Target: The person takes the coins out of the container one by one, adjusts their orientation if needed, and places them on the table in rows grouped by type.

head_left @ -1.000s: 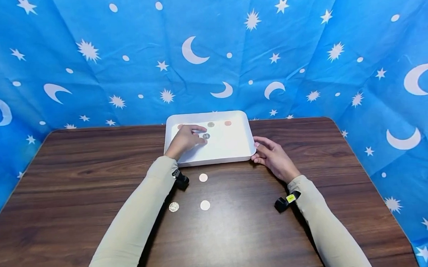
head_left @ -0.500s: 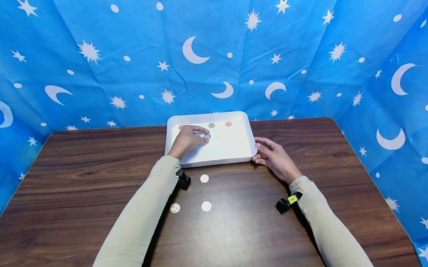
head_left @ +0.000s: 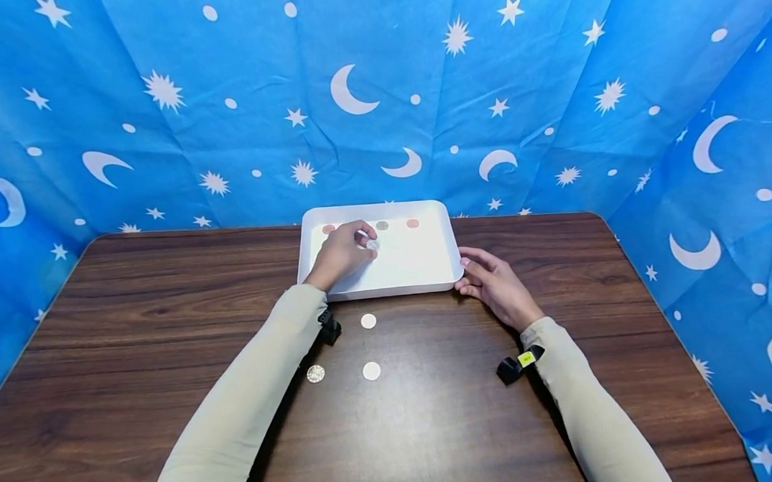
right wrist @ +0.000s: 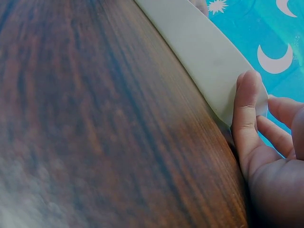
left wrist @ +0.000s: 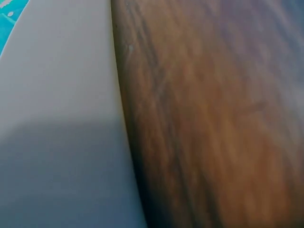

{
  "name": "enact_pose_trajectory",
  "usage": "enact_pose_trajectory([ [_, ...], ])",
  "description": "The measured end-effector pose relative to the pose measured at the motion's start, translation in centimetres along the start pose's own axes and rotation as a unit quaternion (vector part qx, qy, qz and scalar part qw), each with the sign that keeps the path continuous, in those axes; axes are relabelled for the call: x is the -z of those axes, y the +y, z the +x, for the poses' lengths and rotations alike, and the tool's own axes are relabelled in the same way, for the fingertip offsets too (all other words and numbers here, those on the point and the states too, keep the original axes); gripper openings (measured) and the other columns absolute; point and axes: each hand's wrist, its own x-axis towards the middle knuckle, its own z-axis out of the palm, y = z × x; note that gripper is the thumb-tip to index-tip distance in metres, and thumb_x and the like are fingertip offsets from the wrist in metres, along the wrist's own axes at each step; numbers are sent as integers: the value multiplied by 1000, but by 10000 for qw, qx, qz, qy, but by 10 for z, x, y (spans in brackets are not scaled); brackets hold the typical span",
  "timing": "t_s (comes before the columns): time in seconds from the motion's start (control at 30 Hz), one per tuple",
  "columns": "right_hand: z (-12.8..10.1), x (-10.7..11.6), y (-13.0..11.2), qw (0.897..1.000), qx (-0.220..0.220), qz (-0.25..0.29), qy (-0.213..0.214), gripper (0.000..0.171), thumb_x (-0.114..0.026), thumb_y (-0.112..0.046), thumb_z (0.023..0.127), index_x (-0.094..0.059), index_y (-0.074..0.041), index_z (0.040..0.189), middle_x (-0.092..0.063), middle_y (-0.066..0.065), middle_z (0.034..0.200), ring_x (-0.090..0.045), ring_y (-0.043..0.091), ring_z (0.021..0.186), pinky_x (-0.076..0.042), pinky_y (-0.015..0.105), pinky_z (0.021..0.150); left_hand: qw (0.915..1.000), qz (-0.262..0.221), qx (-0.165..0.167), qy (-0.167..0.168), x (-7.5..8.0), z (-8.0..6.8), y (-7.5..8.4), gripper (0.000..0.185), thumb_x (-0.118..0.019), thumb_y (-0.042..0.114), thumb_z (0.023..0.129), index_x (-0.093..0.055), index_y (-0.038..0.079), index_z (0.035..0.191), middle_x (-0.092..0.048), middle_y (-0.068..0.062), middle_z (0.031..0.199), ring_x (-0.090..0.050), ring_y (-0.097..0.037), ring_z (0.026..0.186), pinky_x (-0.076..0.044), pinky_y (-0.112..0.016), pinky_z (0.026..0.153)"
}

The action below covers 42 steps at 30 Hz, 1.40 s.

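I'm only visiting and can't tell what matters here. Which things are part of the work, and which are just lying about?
In use:
- white tray, steadied by the right hand
- silver coin, pinched by the left hand
- three coins along the tray's far edge

Lying about:
- three coins on the table
- blue star backdrop

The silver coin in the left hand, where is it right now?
In the head view, the silver coin sits at the left hand's fingertips, over the white tray, just below the row of coins along the tray's far edge.
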Motion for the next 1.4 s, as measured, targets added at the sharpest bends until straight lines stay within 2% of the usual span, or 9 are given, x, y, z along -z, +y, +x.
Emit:
enact_pose_trajectory([
  [0.27, 1, -3, 0, 10000, 68, -47, 16, 46, -50, -18, 113, -44, -6, 158, -58, 16, 121, -69, 14, 83, -59, 24, 79, 9962, 339, -470, -644, 11, 0, -9, 38, -65, 2, 96, -70, 8, 133, -67, -15, 127, -57, -29, 116, -45, -45, 104],
  [0.5, 0, -6, 3, 10000, 53, -46, -9, 47, -51, -18, 113, -44, -6, 158, -59, 16, 118, -69, 14, 83, -59, 25, 79, 9941, 429, -556, -824, 16, -3, -16, 37, -62, 2, 100, -72, 10, 135, -66, -13, 142, -57, -29, 136, -43, -48, 115],
  [0.7, 0, -7, 3, 9999, 98, -56, -13, 46, -51, -18, 113, -44, -6, 158, -59, 16, 119, -69, 14, 83, -59, 25, 79, 9923, 461, -716, -905, 18, -4, -17, 33, -61, 6, 103, -71, 7, 135, -68, -15, 126, -59, -29, 115, -47, -47, 104],
  [0.83, -2, -5, 2, 10000, 35, -42, 71, 46, -51, -18, 113, -45, -7, 157, -58, 17, 120, -69, 15, 83, -60, 25, 79, 9907, 463, -824, -978, 18, -5, -16, 31, -62, 8, 103, -70, 7, 133, -68, -14, 118, -59, -26, 105, -48, -42, 95],
  [0.93, -4, -4, 3, 9999, -26, -29, 117, 46, -50, -17, 113, -44, -7, 158, -58, 16, 120, -69, 15, 82, -60, 25, 79, 9910, 350, -806, -1011, 18, -9, -14, 30, -64, 8, 103, -70, 8, 132, -67, -13, 112, -59, -23, 91, -49, -37, 79],
  [1.07, -5, -3, 4, 9999, 24, -27, 100, 47, -50, -17, 113, -43, -5, 158, -58, 15, 120, -69, 14, 83, -59, 25, 79, 9921, 18, -790, -973, 21, -18, -8, 30, -66, 6, 101, -70, 8, 131, -64, -11, 104, -54, -19, 72, -43, -29, 59],
  [1.2, -6, -3, 5, 9999, 59, -17, 98, 46, -50, -16, 113, -43, -5, 158, -58, 15, 119, -69, 14, 83, -59, 24, 79, 9914, -263, -831, -975, 26, -31, -2, 31, -67, 7, 100, -70, 7, 131, -64, -11, 103, -53, -16, 69, -42, -27, 56],
  [1.4, -6, -4, 5, 9999, 27, -10, 110, 46, -49, -16, 114, -43, -5, 158, -59, 14, 118, -69, 14, 83, -59, 25, 79, 9862, -684, -974, -1147, 30, -52, 7, 34, -61, 3, 101, -67, 2, 135, -65, -12, 105, -52, -15, 63, -42, -26, 53],
])
